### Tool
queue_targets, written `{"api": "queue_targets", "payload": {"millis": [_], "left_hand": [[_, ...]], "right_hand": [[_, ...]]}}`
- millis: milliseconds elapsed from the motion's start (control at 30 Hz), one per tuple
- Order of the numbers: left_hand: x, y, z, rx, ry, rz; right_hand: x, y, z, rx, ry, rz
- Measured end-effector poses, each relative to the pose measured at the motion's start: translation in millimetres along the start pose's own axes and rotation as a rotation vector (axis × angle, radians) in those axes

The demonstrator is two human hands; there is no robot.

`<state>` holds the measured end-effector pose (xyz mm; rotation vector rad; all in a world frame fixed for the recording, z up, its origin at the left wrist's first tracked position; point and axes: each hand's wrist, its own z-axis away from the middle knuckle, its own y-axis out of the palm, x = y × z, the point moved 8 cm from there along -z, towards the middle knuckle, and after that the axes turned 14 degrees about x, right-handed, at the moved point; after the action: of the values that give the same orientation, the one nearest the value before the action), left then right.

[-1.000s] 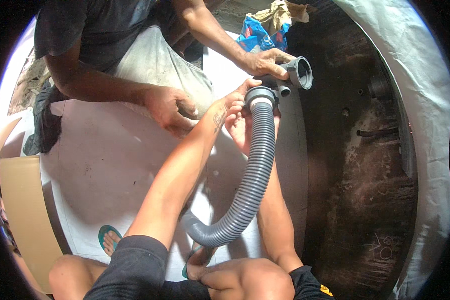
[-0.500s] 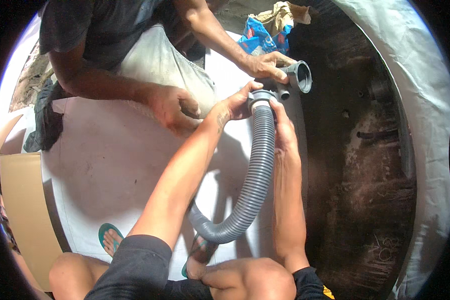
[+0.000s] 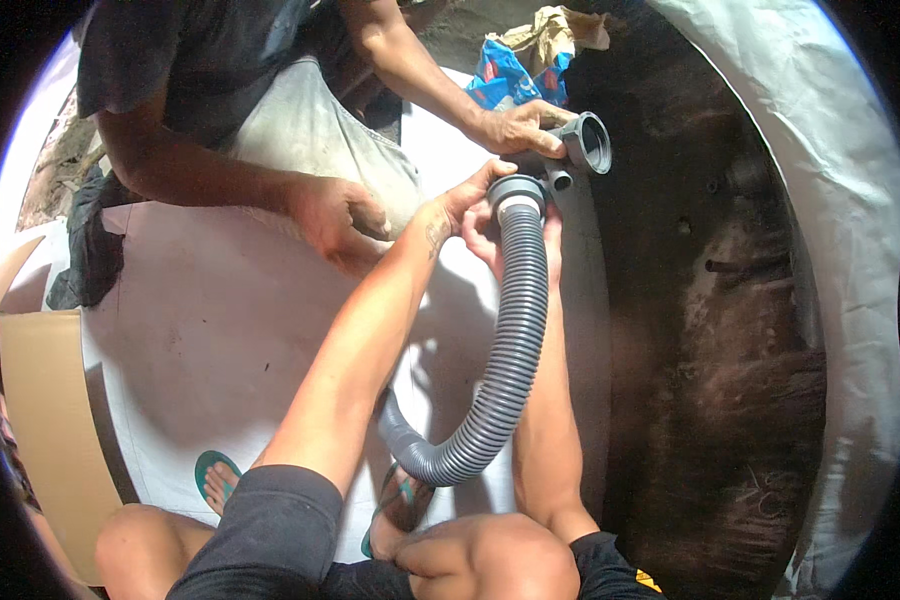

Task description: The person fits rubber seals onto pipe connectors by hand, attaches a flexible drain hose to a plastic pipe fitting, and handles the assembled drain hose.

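Observation:
A grey corrugated drain hose [image 3: 515,330] hangs in a curve, its lower end bending up beside my left forearm. At its top sits a wide grey collar nut [image 3: 517,192], with a pale ring just under it. My left hand [image 3: 463,200] is closed on the collar's left side, its thumb over the top. Behind the hose, my right hand [image 3: 482,238] wraps round just below the collar; the hose hides its palm. Right above the collar, a co-worker's hand [image 3: 530,130] holds a dark grey plastic fitting [image 3: 592,145] with a round open mouth and a short side spout [image 3: 562,181].
The co-worker's other hand [image 3: 340,220] hovers left of my left forearm. White sheeting [image 3: 220,330] covers the floor. A dark stained panel [image 3: 710,380] runs along the right, beside white cloth [image 3: 870,330]. Cardboard [image 3: 45,430] stands left; crumpled blue packaging [image 3: 500,75] lies at the back.
My right hand has shifted from the collar's right side to behind the hose, its fingers now showing on the left. The co-worker's fitting sits slightly further left and up.

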<state>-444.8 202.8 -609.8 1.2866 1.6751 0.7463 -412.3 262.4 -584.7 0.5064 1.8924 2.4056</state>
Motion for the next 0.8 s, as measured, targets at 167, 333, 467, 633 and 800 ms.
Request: {"api": "queue_targets", "payload": {"millis": [167,333,467,633,800], "left_hand": [[-2.7,-11.3,5.2,-0.271,0.074,-0.127],[-12.4,-43.4,18.0,-0.063,0.013,0.042],[-19.6,-2.3,16.9,-0.419,0.314,-0.292],[-3.6,-8.9,7.8,-0.081,0.000,-0.158],[3.1,-19.6,6.7,0.074,-0.095,0.108]], "right_hand": [[28.4,-6.6,3.3,-0.082,0.113,0.683],[-29.5,13.6,9.9,0.241,0.373,-0.008],[8.7,-4.8,4.8,0.069,0.193,0.057],[27.8,8.3,8.2,-0.167,0.174,0.872],[-12.3,9.6,16.6,0.233,0.280,-0.125]]}}
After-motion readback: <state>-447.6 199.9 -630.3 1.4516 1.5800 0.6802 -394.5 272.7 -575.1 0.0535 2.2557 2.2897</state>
